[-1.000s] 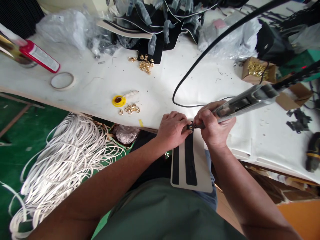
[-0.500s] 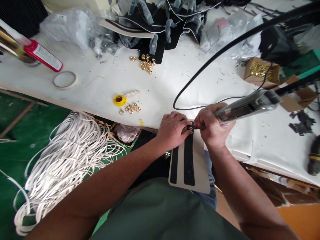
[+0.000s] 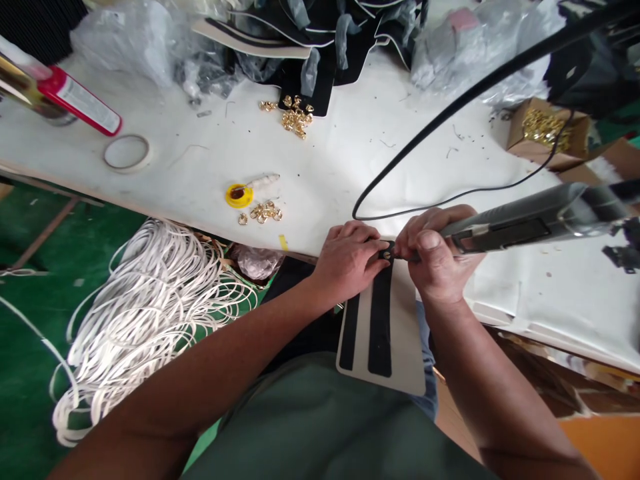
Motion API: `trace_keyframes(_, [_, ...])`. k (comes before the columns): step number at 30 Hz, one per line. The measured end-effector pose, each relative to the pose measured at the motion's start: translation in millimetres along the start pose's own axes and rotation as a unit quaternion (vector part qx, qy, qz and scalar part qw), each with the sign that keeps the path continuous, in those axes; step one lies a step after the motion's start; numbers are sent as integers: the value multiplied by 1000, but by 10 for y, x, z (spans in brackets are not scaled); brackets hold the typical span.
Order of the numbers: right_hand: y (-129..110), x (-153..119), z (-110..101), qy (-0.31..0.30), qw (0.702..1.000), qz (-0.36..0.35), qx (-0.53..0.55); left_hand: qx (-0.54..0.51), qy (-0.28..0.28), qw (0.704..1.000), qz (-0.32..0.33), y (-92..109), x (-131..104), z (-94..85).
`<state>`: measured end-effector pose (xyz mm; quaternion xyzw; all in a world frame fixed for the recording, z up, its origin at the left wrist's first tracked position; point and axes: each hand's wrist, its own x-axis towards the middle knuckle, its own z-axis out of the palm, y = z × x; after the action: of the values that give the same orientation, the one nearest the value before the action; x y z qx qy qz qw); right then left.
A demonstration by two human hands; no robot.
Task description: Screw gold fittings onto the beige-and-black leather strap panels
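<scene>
Hand (image 3: 443,257) (right) wraps around the electric screwdriver (image 3: 530,221).

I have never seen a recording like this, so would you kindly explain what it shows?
There is no machine arm here: a head-worn camera looks forward and down at a person's own bare hands. The left hand holds the far end of a pale panel with dark strips. The right hand grips a handheld tool, its tip at a small fastener there. On the white table lie small gold-coloured pieces, a yellow ring, a pale tape-like ring and a red container. White cord is heaped below the table's edge, at picture left.
</scene>
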<state>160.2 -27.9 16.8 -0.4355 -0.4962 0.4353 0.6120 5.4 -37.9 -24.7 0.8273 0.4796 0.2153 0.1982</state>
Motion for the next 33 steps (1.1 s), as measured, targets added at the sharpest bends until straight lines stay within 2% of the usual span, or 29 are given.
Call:
trace_keyframes(3, [32,36,26,1,997,-75,32,-2,0,1000,-1,-5,-3,3])
trace_keyframes(9, [65,49,2,17,997,-53,48,-8,-3,1000,-2,-18,-16,8])
trace_keyframes(13, [72,15,2,44,997,-51,34,-10,19,1000,11,-26,-35,24])
trace_keyframes(17, [53,6,16,39,997,-70,15,-14,17,1000,19,-11,-13,10])
trace_keyframes(21, [25,23,25,46,997,-60,-29,-15,9,1000,-1,2,38,-14])
trace_keyframes(27, [48,36,44,34,996,-77,-1,-24,24,999,-1,-49,61,11])
trace_keyframes(33, [43,35,25,34,993,-83,-73,-20,15,1000,6,-74,60,-2])
